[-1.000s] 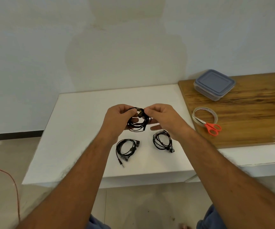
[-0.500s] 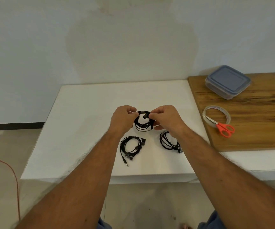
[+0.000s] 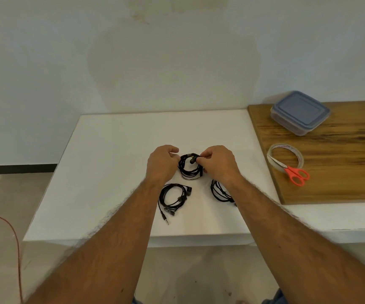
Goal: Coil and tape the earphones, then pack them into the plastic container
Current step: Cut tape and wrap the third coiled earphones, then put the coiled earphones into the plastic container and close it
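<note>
Earphones (image 3: 190, 166): three coils, one held

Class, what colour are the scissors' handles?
Orange-red, on the scissors, seen in the head view.

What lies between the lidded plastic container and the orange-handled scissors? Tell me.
The tape roll, on the wooden board; the scissors lie across it, blades over its ring, below the plastic container. Head view.

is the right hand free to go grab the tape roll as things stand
Probably not yet: the right hand pinches the coiled earphones. The path to the tape roll looks open, though scissors lie across it.
</note>
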Demonstrator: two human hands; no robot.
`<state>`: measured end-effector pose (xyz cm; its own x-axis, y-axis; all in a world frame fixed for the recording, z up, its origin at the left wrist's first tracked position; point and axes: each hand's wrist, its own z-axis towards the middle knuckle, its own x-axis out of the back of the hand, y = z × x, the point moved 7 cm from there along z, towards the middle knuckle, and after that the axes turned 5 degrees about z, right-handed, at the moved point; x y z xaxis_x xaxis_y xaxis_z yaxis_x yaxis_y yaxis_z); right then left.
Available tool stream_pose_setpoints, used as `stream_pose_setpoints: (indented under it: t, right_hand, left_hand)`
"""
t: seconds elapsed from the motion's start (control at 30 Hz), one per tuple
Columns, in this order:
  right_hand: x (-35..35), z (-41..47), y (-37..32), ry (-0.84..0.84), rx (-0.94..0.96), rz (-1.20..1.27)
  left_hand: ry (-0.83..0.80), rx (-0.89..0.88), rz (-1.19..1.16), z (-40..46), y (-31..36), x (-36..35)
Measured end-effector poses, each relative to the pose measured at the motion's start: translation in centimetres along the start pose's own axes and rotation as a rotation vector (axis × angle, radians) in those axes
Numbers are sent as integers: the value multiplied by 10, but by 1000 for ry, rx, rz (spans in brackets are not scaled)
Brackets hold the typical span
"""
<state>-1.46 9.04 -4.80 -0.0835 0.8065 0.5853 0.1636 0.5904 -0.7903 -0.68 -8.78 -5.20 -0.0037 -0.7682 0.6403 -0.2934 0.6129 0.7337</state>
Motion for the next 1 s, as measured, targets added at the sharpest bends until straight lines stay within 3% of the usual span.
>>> stream_pose_setpoints:
  t: [0.47, 0.8, 1.0]
  right_hand:
    - [80, -9, 10, 163, 63, 92]
    - [212, -8, 60, 485, 31, 188]
    - [276, 23, 84, 549, 39, 8]
  left_hand:
    - [142, -153, 13, -23, 46, 6]
    - [9, -171, -220, -34, 114, -70]
    - [-63, -155, -308, -7, 179, -129]
